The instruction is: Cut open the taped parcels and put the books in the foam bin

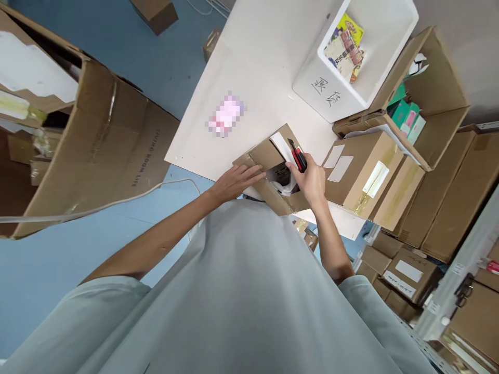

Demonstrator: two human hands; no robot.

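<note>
In front of my body, at the table's near edge, is a small cardboard box (268,154) with its top partly open. Something dark and a whitish wrapping show inside it, too unclear to name. My left hand (238,182) lies with fingers stretched over the box's left flap. A red and black box cutter (299,157) is in my right hand (312,181), its dark tip pointing away from me. That hand is at the right side of the opening, its thumb by the box's flap.
A white foam bin (319,91) with colourful packets stands at the table's (268,57) far right. Beside it are an open carton (448,93) and a labelled carton (351,166). A large open carton (128,135) stands left, with a pale cable (156,186) across it. Shelved boxes (405,272) are at right.
</note>
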